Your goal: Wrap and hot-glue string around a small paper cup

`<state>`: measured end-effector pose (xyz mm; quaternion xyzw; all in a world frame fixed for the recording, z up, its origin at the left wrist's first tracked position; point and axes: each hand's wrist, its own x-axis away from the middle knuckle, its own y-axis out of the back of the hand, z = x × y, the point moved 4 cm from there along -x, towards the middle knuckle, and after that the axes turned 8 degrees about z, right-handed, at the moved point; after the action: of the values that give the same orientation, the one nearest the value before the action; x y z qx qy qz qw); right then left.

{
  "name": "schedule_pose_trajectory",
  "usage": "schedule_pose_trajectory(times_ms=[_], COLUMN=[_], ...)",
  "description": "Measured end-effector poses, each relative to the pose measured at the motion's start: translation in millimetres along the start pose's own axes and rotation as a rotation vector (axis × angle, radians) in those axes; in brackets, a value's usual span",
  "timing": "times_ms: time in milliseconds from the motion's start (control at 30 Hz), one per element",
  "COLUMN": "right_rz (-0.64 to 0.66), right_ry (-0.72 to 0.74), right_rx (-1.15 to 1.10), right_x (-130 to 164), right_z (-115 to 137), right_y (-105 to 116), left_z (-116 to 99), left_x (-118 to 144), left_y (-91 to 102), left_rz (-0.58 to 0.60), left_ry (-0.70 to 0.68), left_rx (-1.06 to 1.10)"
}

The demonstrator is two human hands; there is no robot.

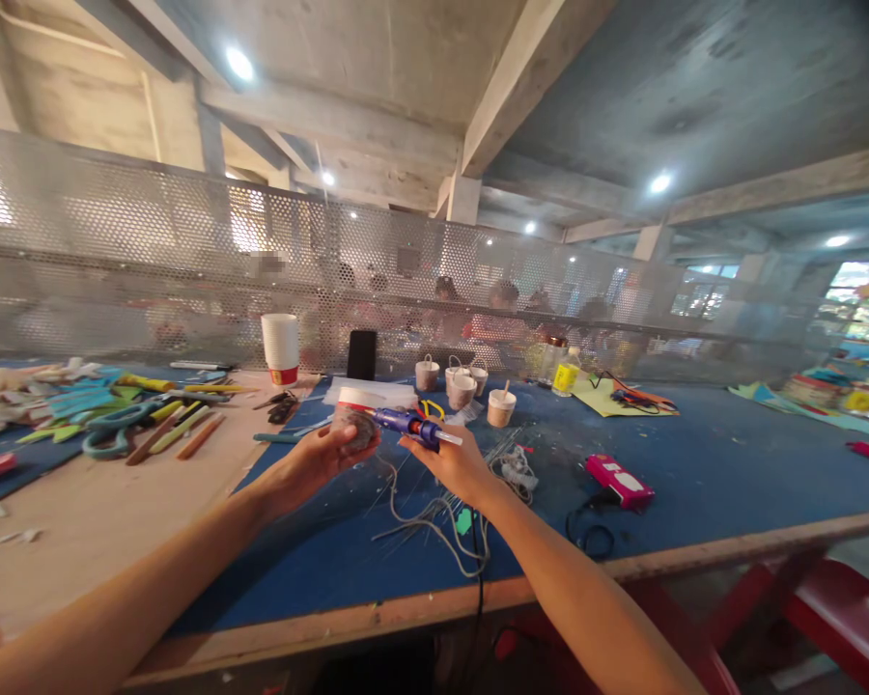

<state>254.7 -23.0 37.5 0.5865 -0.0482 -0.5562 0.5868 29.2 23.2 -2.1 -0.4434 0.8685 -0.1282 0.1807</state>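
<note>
1. The left hand (331,452) is gripping a small paper cup (354,422) above the table (695,454).
2. The right hand (455,465) is clasping a glue gun (409,423), nozzle touching the cup.
3. Gluing appears underway, not finished.

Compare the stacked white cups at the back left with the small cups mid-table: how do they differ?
The stacked cups are taller, nested, with a red band at the bottom; the small cups stand singly, scattered and shorter. The small ones appear to carry handles or sticks; the stack has none. Both stand upright on the table.
</note>
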Motion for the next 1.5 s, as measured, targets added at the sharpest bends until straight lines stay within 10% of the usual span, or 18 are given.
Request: schedule_pose_trajectory(times_ms=[600, 1000, 1200, 1500], right_rz=[0.003, 0.028, -0.061, 0.104], right_ry=[-0.019, -0.510, -0.760, -0.739], right_rx=[-0.145, -1.284, -1.025, -0.471], right_x=[-1.6, -11.5, -2.9, 3.0], right_z=[-2.2, -35.3, -81.4, -107.1], right_y=[1.1, -12.4, -19.7, -18.5], left_z=[-3.3, -7.0, -8.0, -5.8], left_x=[3.1, 4.4, 4.7, 4.2], left_y=[-4.1, -8.0, -9.7, -11.8], left_rz=[0.002, 0.001, 0.011, 0.068], left_ry=[0.002, 0.007, 0.000, -0.014], left_rx=[0.021, 0.127, 0.119, 0.096])
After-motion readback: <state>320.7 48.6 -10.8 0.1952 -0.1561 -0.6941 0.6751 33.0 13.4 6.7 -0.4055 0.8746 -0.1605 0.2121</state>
